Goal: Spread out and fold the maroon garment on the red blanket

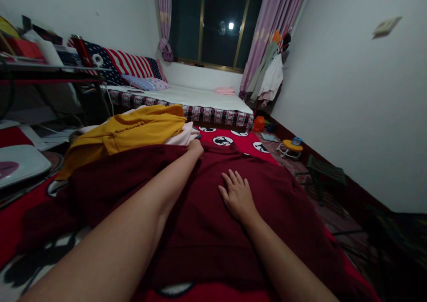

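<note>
A dark maroon sweatshirt (207, 231) lies spread over a red patterned cover (233, 138). At its far edge, my left hand (195, 149) is closed on the maroon cloth, the fingertips partly hidden. My right hand (236, 195) rests on the middle of the garment, fingers apart and palm down. Just beyond my left forearm is a heap of clothes, with a mustard yellow garment (143, 126) on top and a pale pink garment (182, 135) under it.
A bed (193, 95) with a white sheet stands below the window. On the left is a cluttered desk (50, 66). To the right are a small round stool (290, 147) with a yellow seat and a dark folding stool (325, 171). Clothes (271, 79) hang by the curtain.
</note>
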`<move>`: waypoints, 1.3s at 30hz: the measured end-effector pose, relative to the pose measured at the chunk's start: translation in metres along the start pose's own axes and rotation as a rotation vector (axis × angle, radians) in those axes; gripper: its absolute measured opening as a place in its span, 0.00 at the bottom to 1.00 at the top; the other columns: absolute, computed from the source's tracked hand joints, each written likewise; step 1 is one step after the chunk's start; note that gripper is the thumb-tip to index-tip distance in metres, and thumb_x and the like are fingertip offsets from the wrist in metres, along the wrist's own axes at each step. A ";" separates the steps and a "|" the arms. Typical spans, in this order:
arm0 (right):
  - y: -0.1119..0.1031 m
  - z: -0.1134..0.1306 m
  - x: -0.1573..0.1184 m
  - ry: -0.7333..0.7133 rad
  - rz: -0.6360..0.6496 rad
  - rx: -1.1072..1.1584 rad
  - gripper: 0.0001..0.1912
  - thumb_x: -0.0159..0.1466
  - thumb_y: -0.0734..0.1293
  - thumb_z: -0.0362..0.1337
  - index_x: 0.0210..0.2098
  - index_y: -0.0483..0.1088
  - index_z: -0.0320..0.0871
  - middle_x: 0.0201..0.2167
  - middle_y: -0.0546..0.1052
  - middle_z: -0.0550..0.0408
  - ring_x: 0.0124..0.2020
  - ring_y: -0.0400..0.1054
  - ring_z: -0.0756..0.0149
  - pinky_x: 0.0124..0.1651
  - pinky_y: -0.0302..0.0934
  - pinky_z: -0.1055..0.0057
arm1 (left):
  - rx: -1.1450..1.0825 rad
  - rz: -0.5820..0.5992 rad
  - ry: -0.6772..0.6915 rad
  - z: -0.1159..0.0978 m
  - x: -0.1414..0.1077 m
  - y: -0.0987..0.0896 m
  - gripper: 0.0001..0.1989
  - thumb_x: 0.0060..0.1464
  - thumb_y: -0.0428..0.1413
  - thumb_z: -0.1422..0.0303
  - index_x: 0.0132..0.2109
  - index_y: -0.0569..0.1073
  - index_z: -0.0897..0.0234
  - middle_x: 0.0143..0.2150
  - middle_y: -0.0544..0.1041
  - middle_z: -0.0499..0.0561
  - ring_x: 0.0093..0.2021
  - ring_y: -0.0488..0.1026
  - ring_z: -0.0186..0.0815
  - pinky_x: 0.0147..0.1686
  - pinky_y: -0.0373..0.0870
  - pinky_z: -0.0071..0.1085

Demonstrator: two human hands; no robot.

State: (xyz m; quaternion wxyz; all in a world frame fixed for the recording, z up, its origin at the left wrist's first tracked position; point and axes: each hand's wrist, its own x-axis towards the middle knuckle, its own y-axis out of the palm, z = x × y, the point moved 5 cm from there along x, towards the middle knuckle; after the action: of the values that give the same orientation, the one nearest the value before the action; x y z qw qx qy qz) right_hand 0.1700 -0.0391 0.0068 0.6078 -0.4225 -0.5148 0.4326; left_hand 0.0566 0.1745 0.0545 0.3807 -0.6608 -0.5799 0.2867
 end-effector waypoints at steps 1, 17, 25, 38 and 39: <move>0.000 0.000 0.000 0.003 0.003 0.003 0.28 0.68 0.55 0.49 0.63 0.58 0.46 0.67 0.56 0.49 0.67 0.46 0.52 0.64 0.43 0.49 | 0.012 -0.012 -0.025 0.001 0.001 -0.001 0.17 0.60 0.54 0.63 0.54 0.68 0.66 0.52 0.71 0.56 0.48 0.72 0.40 0.46 0.72 0.43; 0.002 -0.001 0.001 0.007 0.072 -0.023 0.29 0.69 0.52 0.50 0.66 0.53 0.48 0.69 0.50 0.52 0.69 0.41 0.54 0.65 0.39 0.49 | 0.122 0.070 0.346 -0.016 -0.115 0.042 0.33 0.62 0.46 0.56 0.68 0.49 0.66 0.69 0.51 0.67 0.68 0.48 0.51 0.63 0.49 0.49; 0.003 -0.003 0.003 0.001 0.089 -0.047 0.28 0.70 0.50 0.48 0.66 0.52 0.49 0.69 0.49 0.53 0.69 0.41 0.55 0.65 0.40 0.49 | 0.279 0.019 0.401 0.015 -0.141 0.036 0.38 0.59 0.43 0.45 0.69 0.48 0.59 0.72 0.38 0.61 0.70 0.33 0.56 0.62 0.41 0.60; 0.004 -0.001 0.001 0.149 0.157 -0.093 0.29 0.69 0.48 0.51 0.67 0.48 0.51 0.70 0.47 0.52 0.69 0.39 0.52 0.64 0.41 0.44 | 0.383 0.214 0.400 0.068 -0.205 -0.006 0.35 0.60 0.41 0.46 0.68 0.52 0.56 0.71 0.42 0.59 0.70 0.37 0.54 0.64 0.41 0.49; 0.004 -0.001 0.000 0.168 0.163 -0.096 0.30 0.69 0.48 0.51 0.68 0.48 0.51 0.70 0.47 0.51 0.69 0.39 0.52 0.64 0.41 0.44 | 0.379 0.239 0.410 0.070 -0.214 -0.010 0.35 0.60 0.42 0.47 0.68 0.52 0.57 0.71 0.42 0.59 0.70 0.37 0.53 0.64 0.42 0.49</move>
State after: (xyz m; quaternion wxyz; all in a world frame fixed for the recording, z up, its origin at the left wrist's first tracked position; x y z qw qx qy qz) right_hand 0.1702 -0.0379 0.0028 0.5906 -0.5264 -0.4462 0.4183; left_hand -0.0413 -0.0241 0.0108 0.5699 -0.6856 -0.3451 0.2933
